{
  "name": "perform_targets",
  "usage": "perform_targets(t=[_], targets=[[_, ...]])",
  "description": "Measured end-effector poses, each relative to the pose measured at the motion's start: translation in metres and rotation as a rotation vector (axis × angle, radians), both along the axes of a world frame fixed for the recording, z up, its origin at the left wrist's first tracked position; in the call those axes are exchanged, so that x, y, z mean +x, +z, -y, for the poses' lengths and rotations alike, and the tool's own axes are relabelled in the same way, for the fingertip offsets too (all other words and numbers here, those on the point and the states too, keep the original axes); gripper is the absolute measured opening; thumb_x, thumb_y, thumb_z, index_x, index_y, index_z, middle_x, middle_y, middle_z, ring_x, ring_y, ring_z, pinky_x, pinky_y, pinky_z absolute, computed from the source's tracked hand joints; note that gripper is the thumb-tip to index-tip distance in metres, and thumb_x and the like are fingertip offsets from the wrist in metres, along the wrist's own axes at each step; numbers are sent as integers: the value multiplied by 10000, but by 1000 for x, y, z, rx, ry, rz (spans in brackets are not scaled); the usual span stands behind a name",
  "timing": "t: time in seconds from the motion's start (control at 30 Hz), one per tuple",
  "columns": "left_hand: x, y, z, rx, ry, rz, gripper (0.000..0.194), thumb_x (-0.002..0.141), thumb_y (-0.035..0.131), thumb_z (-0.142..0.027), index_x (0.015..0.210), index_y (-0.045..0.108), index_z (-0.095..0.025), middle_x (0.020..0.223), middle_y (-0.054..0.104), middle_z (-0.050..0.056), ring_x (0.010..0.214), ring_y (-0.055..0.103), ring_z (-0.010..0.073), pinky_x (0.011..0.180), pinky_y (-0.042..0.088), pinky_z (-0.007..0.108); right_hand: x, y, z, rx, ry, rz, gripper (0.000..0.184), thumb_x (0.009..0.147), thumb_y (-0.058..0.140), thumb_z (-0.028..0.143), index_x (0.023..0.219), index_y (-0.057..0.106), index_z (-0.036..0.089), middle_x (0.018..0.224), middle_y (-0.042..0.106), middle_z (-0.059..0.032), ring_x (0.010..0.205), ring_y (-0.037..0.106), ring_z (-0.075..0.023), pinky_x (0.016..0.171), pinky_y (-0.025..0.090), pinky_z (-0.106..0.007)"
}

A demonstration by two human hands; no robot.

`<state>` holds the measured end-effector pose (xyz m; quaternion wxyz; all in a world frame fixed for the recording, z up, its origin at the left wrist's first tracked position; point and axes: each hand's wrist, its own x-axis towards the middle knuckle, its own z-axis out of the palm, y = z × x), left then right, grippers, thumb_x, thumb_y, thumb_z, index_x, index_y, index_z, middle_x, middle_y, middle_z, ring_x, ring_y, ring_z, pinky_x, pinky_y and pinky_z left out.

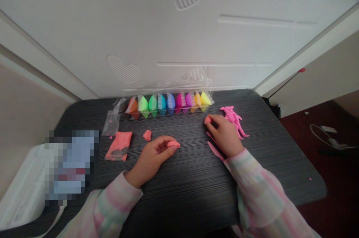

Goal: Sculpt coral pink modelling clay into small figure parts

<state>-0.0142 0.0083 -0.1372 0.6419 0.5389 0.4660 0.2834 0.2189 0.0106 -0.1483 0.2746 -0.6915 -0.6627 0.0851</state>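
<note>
My left hand [155, 157] pinches a coral lump of modelling clay [174, 144] between thumb and fingers, low over the dark table [179, 193]. A smaller coral piece of clay [208, 119] is gripped in the fingertips of my right hand [226, 135]. Beneath and beside that hand lie pink plastic modelling tools [215, 151], partly covered by it. A pink clay animal figure [231, 114] with a long tail lies just beyond the right hand, partly hidden. Left of my left hand sit a loose coral clay lump [147, 135] and a coral clay packet [120, 144].
A row of coloured clay packets [171, 104] in clear plastic lies along the back, against a white panel [157, 25]. On the left are an empty clear wrapper [111, 123], a blurred-out device [74, 167] with a cable [54, 219], and a white box [25, 185].
</note>
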Motion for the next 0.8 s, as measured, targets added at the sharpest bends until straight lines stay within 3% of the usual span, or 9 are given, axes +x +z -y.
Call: perform_targets(t=[0.8], targets=[[-1,1,1,10,0,-21,156,701,633,-281,805,616,-165,767,639,4,668,562,114,677,445,242,-1,-4,0,-1,8,2,207,806,491,239,934,606,124,898,655,-119,869,594,-246,797,464,-388]])
